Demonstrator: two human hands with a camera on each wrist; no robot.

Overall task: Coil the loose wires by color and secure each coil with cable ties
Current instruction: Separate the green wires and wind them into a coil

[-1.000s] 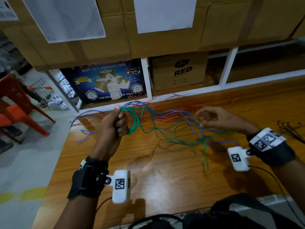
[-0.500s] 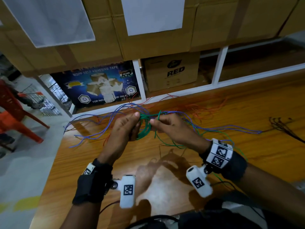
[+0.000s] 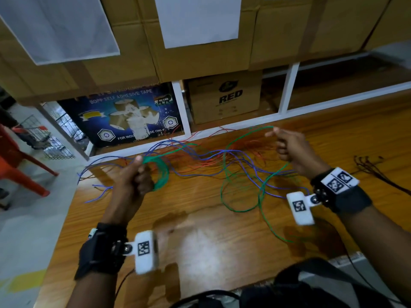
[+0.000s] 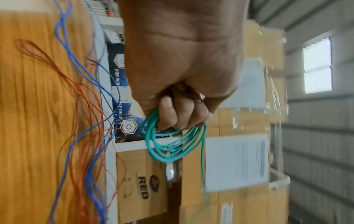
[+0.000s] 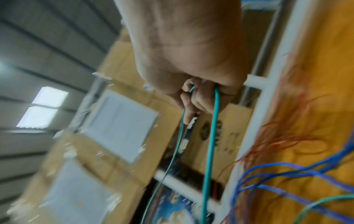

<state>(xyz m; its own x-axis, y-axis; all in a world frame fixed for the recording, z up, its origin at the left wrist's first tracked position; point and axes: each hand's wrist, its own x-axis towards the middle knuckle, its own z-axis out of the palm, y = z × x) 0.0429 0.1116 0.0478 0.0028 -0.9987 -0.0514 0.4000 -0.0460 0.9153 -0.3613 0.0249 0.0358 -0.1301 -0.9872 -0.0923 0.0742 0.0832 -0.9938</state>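
**Now both my hands hold green wire above the table**

My left hand [image 3: 135,183] is raised over the left part of the wooden table [image 3: 200,241], the fist upright with the thumb on top. Its fingers are curled tight around the green coil [image 4: 168,145], several loops that hang below my knuckles.

My right hand [image 3: 289,150] is lifted at the far right, the wrist turned inward. Its fingers are bent and pinch a loose green wire [image 5: 210,144]; this view is blurred, but it seems the strand folds over in my fingers and runs down in two lines.

On the table between my hands lie the blue wires [image 3: 244,158] and red wires [image 3: 209,163], tangled with more green loops. Some dark cable ties [image 3: 373,170] lie far right.
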